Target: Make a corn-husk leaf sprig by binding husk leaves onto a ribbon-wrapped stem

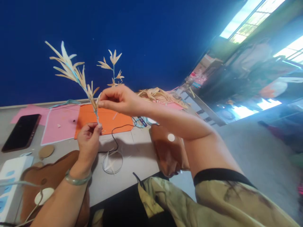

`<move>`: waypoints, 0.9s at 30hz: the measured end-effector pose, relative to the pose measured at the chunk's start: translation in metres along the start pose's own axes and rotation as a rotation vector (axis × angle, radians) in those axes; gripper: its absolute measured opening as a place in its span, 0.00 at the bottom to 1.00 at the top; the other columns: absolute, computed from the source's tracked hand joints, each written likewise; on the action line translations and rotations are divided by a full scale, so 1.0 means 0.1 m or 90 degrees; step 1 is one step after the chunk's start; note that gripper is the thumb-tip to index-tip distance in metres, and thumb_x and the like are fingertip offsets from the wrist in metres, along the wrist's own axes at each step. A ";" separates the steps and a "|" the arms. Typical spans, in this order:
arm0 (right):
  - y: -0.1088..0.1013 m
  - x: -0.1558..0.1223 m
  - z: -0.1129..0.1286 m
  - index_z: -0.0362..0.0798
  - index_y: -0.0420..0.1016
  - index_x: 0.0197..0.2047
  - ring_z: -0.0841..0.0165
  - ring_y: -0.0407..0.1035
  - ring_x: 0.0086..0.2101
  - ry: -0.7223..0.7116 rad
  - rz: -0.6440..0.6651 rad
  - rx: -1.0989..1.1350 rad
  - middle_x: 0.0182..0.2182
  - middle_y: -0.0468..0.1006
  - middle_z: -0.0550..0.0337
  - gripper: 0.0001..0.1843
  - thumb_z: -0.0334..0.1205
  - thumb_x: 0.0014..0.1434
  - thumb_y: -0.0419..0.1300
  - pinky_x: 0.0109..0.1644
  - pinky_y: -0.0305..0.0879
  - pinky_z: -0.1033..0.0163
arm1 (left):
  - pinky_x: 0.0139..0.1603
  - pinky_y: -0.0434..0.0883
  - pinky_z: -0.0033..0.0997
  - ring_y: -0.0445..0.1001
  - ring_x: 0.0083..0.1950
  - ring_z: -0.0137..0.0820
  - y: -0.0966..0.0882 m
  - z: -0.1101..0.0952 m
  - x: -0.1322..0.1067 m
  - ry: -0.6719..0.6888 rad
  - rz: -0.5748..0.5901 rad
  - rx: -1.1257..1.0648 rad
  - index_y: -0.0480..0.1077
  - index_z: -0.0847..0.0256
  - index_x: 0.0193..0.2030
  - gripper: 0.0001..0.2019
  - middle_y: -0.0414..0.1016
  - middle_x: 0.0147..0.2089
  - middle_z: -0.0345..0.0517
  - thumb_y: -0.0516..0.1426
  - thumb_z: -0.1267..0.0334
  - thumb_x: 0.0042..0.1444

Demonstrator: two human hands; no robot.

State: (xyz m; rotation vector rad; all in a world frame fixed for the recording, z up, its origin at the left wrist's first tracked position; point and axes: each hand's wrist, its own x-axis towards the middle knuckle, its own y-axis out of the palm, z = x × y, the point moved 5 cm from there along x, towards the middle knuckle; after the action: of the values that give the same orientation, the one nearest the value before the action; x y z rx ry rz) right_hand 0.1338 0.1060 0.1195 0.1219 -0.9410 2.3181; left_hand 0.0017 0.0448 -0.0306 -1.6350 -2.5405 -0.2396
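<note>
A stem wrapped in pale blue, with many straw-coloured pointed leaves along it, makes up a leafy spray (73, 71) tilted up to the left. My left hand (88, 138) pinches the bottom of this stem between thumb and fingertips. Close to the lowest leaves, my right hand (115, 99) is closed in a pinch on a small pale strip (98, 97) that touches or nearly touches the spray. Behind my right hand rises a second, smaller spray (114, 67) with similar leaves; its lower end is hidden.
Pink paper (61, 123) and orange paper (106, 121) lie on the table beside a phone (21, 132). A round dish (112, 162) holds thin strips. A heap of straw-coloured strips (156, 94) is at the back. Brown leather-like pieces (165, 151) and a white power strip (14, 176) flank my arms.
</note>
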 end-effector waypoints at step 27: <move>-1.12 -2.82 -1.49 0.42 0.78 0.28 0.70 0.65 0.25 0.641 0.117 -0.468 0.24 0.77 0.54 0.06 0.33 0.53 0.59 0.32 0.56 0.64 | 0.28 0.65 0.22 0.67 0.25 0.22 0.02 -0.02 -0.03 0.007 0.022 -0.011 0.70 0.63 0.32 0.09 0.70 0.25 0.38 0.62 0.60 0.50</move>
State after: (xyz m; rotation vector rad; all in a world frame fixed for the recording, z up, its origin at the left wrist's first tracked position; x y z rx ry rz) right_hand 0.4460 0.1198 -0.0098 -1.3268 -1.1509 1.6394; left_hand 0.0052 0.0428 -0.0291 -1.6778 -2.5060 -0.2686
